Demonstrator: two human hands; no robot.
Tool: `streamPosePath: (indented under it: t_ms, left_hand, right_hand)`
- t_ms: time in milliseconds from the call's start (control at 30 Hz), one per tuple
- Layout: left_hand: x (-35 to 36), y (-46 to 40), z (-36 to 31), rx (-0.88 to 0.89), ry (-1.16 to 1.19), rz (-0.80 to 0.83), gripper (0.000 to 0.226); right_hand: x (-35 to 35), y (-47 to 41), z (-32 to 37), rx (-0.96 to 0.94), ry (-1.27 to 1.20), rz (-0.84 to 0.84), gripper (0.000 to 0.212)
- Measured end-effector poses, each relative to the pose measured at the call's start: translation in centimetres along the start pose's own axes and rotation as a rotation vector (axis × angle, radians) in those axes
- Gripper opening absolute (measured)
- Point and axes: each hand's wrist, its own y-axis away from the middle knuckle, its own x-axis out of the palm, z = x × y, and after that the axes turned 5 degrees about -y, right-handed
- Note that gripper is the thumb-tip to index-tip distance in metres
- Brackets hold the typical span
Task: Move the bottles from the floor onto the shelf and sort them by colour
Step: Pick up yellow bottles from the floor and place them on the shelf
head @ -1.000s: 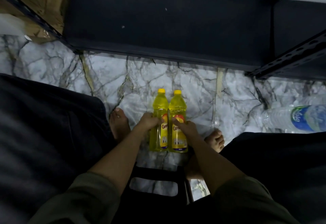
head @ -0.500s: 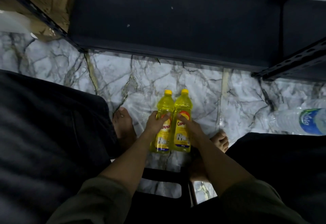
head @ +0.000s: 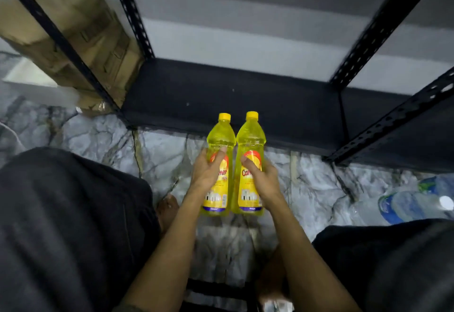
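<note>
So there's a black metal shelf (head: 245, 95) straight ahead of both grips, with its bottom board sitting low over the marble floor (head: 98, 137) and slotted uprights on each side. A cardboard box (head: 81, 29) leans up off to the left of the left grip, beyond the shelf post. Dark trouser legs fill both lower corners, and a bare foot (head: 167, 211) pokes out just left of the left forearm. Way off to the right of the right grip there's a clear water bottle (head: 412, 203) lying on the floor, pretty blurry. The left hand (head: 208, 171) has its grip wrapped round the left yellow bottle (head: 219, 139), and the right hand (head: 262, 179) grips the right yellow bottle (head: 250, 139) the same way, thumbs across the labels. The two bottles are side by side, nearly touching, caps pointing at the shelf's front edge
</note>
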Motion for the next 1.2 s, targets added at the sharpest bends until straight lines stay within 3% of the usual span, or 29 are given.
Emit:
streamPosePath:
  t_ms: [133, 367, 567, 867, 1033, 1200]
  left_hand:
    - [-3.9, 1.4, -8.2, 0.211, 0.023, -0.094, 0.056]
    - [-9.3, 5.7, -21.5, 0.543, 0.129, -0.142, 0.038]
    - [-11.7, 8.1, -32.0, 0.727, 0.198, -0.158, 0.041]
    - [-12.2, 7.4, -46.1, 1.108, 0.326, -0.262, 0.042]
    - [-10.9, 4.9, -50.0, 1.175, 0.357, -0.245, 0.040]
    - [-9.6, 1.1, -51.7, 1.124, 0.337, -0.244, 0.047]
  right_hand:
    - [1.2, 2.6, 7.7, -0.222, 0.045, 0.004, 0.058]
    - [2.3, 9.7, 21.2, -0.579, -0.025, 0.063, 0.033]
    - [2.2, 13.1, 31.4, -0.802, -0.017, 0.070, 0.043]
    - [1.6, 13.6, 44.7, -1.232, -0.013, -0.047, 0.043]
    - [1.4, 10.6, 48.9, -1.329, 0.021, -0.129, 0.050]
    - [0.1, 4.8, 50.3, -1.236, 0.114, -0.179, 0.073]
